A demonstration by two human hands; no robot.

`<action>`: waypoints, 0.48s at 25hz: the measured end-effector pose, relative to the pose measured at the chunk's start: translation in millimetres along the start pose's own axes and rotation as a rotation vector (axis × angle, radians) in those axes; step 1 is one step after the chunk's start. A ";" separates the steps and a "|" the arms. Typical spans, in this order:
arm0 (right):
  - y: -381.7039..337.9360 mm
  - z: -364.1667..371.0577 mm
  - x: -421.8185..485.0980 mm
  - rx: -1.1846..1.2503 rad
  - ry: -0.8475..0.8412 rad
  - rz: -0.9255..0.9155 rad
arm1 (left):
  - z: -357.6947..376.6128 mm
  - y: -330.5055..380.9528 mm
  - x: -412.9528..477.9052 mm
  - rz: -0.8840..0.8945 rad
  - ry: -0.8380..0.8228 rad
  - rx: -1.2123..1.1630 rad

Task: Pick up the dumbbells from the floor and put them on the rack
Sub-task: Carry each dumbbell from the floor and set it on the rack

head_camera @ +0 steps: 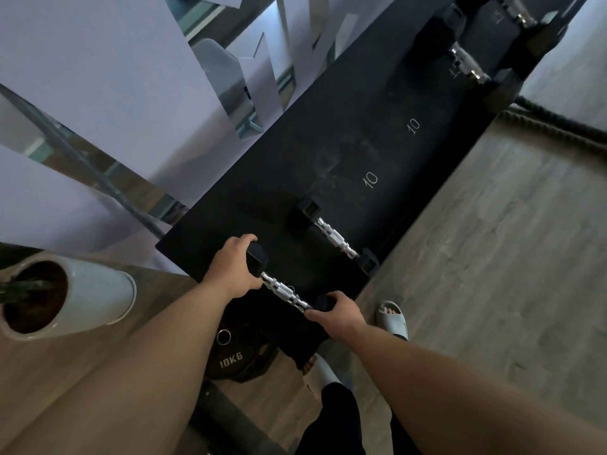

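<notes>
Both hands hold one dumbbell [286, 292] by its two black heads, at the near end of the black rack [328, 152]. The left hand [231, 269] wraps its fingers [244, 239] over the far head, thumb down by the chrome handle; the right hand [338, 315] closes its fingers over the near head. The knurled handle shows bare between the two hands. Whether the dumbbell already rests on the rack top or hangs just above it, I cannot tell.

Just beyond the left fingers lies a second dumbbell [335, 239] on the rack, parallel to the held one and near it, with a strip of dark surface between them. Its near head sits at the rack's front edge. Past it the rack top is bare along the two painted "10" marks [371, 179], then two more dumbbells [468, 65] lie at the far end. That makes four dumbbells in view: one gripped, three resting.

The rack's end edge runs just left of the left hand; beyond that edge stands one white plant pot [82, 300]. Below the hands one black plate marked "10KG" [231, 356] lies on the floor. By the right hand's wrist the front edge drops to open wooden floor [492, 257], where two feet in pale slippers [394, 318] stand. A thick rope [555, 124] lies far off on the floor.
</notes>
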State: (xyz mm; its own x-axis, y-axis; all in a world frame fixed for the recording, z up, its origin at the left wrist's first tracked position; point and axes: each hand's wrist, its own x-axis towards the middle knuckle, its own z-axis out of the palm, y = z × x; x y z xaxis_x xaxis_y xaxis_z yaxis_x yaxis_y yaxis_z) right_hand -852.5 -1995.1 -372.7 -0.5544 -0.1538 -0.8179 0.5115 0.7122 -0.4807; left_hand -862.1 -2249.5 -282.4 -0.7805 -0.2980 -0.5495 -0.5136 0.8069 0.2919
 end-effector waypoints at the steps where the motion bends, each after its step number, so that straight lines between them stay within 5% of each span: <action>1: -1.4 -0.8 -1.5 0.016 -0.001 0.007 | -2.7 0.7 -1.0 -0.004 -0.010 0.021; 12: -38.2 -92.2 -49.0 0.148 0.163 -0.020 | -81.0 116.6 -13.2 0.161 0.048 0.160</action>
State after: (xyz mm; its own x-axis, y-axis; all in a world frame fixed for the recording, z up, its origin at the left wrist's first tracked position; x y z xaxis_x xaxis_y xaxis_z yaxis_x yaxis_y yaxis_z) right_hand -905.4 -1951.6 -285.1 -0.6580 -0.0454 -0.7517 0.5838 0.5997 -0.5473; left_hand -940.6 -2192.8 -177.7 -0.8658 -0.1793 -0.4672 -0.3207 0.9155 0.2429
